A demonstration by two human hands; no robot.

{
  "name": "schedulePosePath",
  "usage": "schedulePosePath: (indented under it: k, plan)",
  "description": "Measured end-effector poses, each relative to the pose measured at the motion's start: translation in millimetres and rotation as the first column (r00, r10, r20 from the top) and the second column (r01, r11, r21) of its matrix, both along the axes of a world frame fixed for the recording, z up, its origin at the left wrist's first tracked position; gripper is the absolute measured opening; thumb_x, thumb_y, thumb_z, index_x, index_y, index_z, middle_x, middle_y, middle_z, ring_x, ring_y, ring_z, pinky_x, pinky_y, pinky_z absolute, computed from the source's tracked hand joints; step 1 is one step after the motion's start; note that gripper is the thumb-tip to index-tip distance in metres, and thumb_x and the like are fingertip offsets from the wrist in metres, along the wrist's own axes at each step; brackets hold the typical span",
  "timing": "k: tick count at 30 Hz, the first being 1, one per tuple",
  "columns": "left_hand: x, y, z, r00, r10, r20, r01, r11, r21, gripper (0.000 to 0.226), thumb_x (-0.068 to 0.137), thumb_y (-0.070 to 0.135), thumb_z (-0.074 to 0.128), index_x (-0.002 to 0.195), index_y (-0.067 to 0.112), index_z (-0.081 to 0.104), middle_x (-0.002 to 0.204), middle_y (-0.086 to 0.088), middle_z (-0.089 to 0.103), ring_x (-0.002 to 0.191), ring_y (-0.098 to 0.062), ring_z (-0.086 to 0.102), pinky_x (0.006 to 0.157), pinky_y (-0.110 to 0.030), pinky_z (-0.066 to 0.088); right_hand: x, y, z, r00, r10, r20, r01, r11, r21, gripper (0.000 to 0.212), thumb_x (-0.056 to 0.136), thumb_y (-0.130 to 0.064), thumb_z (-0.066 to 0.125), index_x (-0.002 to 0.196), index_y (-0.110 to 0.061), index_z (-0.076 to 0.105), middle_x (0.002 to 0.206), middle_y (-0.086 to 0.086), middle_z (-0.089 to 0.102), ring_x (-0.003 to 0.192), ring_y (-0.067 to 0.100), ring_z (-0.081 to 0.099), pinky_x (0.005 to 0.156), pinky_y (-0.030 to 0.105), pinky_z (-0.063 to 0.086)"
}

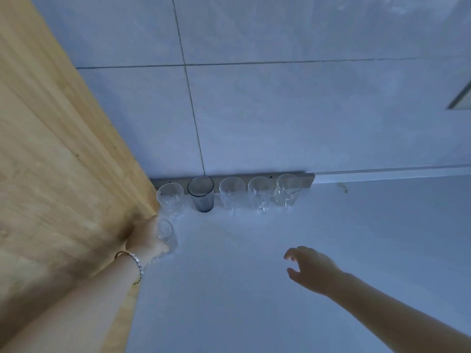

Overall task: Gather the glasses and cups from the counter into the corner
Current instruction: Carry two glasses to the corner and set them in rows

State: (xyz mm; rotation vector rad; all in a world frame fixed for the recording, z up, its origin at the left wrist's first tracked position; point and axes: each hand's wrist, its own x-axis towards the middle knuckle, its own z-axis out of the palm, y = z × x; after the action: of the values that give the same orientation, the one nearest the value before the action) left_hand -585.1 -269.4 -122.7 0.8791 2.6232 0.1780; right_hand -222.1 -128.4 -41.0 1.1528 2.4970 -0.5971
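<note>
White counter (254, 250): left hand (145, 238) grips clear glass (167, 233); right hand (309, 270) hovers open.

A home kitchen, by the look of it: a pale counter (280, 250) meets a tiled wall (280, 110) beside a wooden cabinet side (51, 149), with drinking glasses (232, 193) lined along the back.

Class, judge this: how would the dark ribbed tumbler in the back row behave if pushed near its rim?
The dark ribbed tumbler stands tall and narrows toward its base, so it would probably tip rather than slide. It looks like glass, so likely fragile. Its ribs may aid grip.
</note>
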Motion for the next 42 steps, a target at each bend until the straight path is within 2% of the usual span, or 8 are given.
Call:
schedulePosePath:
  k: [7, 12, 20, 31, 33, 35, 38, 42]
  plan:
    - [70, 3, 65, 0.962, -0.229, -0.150, 0.207, 0.967, -0.147, 0.090, 0.074, 0.048, 0.066, 0.144, 0.011, 0.023, 0.152, -0.016, 0.025, 0.143, -0.035, 0.017, 0.119, -0.040, 0.019, 19, -1, 11, 0.996, -0.070, 0.054, 0.069, 0.997, 0.026, 0.035, 0.094, -0.032, 0.045, 0.128, -0.025, 0.049, 0.130, -0.002, 0.054, 0.120, 0.018, 0.052, 0.099, 0.028, 0.041]
    - [171, 45, 103, 0.866, -0.485, 0.120, 0.499, 0.855, -0.144, 0.031, 0.089, 0.038, 0.049, 0.110, 0.015, 0.051, 0.110, -0.001, 0.053, 0.111, -0.023, 0.055, 0.085, -0.029, 0.043, 64, 11, 23, 0.982, -0.143, 0.127, 0.144, 0.990, -0.001, 0.036, 0.094, -0.033, 0.045, 0.129, -0.024, 0.048, 0.130, -0.001, 0.055, 0.123, 0.018, 0.050, 0.099, 0.029, 0.040]
    - [389, 140, 136, 0.637, -0.740, 0.214, 0.764, 0.643, -0.050, 0.038, 0.088, 0.037, 0.049, 0.120, 0.017, 0.054, 0.128, -0.002, 0.056, 0.121, -0.023, 0.052, 0.097, -0.028, 0.041, 245, 26, 45, 0.881, -0.388, 0.271, 0.416, 0.907, -0.056, 0.045, 0.093, -0.035, 0.048, 0.135, -0.021, 0.044, 0.138, 0.001, 0.049, 0.128, 0.021, 0.047, 0.103, 0.032, 0.039]
    - [720, 241, 129, 0.435, -0.885, 0.167, 0.897, 0.441, 0.000, 0.010, 0.083, 0.028, 0.048, 0.073, 0.025, 0.046, 0.085, 0.000, 0.052, 0.077, -0.024, 0.047, 0.063, -0.026, 0.036, 601, 42, 72, 0.706, -0.636, 0.310, 0.664, 0.748, 0.023, 0.038, 0.096, -0.026, 0.042, 0.129, -0.008, 0.047, 0.123, 0.008, 0.055, 0.106, 0.026, 0.054, 0.085, 0.034, 0.046]
    - [770, 255, 133, 0.412, -0.895, 0.173, 0.907, 0.421, 0.021, 0.007, 0.083, 0.028, 0.049, 0.077, 0.024, 0.048, 0.087, 0.001, 0.054, 0.081, -0.024, 0.052, 0.069, -0.026, 0.040, 658, 40, 70, 0.651, -0.689, 0.318, 0.719, 0.694, 0.034, 0.029, 0.094, -0.023, 0.043, 0.116, -0.006, 0.050, 0.096, 0.003, 0.056, 0.091, 0.025, 0.053, 0.071, 0.032, 0.044]
    - [813, 268, 135, 0.392, -0.902, 0.180, 0.914, 0.404, 0.035, 0.006, 0.085, 0.029, 0.050, 0.084, 0.023, 0.052, 0.096, -0.001, 0.061, 0.096, -0.024, 0.061, 0.082, -0.028, 0.047, 708, 40, 68, 0.589, -0.749, 0.304, 0.770, 0.634, 0.069, 0.028, 0.093, -0.020, 0.043, 0.115, -0.006, 0.053, 0.104, 0.006, 0.059, 0.087, 0.025, 0.053, 0.065, 0.029, 0.039]
    - [864, 289, 135, 0.349, -0.921, 0.175, 0.932, 0.360, 0.037, 0.008, 0.085, 0.031, 0.051, 0.084, 0.023, 0.053, 0.106, -0.002, 0.066, 0.101, -0.024, 0.062, 0.088, -0.031, 0.049, 771, 45, 68, 0.515, -0.808, 0.285, 0.826, 0.557, 0.088, 0.035, 0.094, -0.023, 0.044, 0.126, -0.010, 0.051, 0.130, 0.009, 0.052, 0.110, 0.028, 0.057, 0.084, 0.032, 0.046]
    - [917, 321, 123, 0.311, -0.935, 0.168, 0.949, 0.315, -0.006, 0.009, 0.086, 0.031, 0.050, 0.087, 0.023, 0.053, 0.107, -0.002, 0.065, 0.101, -0.023, 0.062, 0.088, -0.030, 0.049, 841, 63, 61, 0.389, -0.894, 0.220, 0.903, 0.418, 0.103, 0.039, 0.094, -0.027, 0.044, 0.131, -0.013, 0.047, 0.132, 0.008, 0.051, 0.117, 0.027, 0.053, 0.093, 0.034, 0.046]
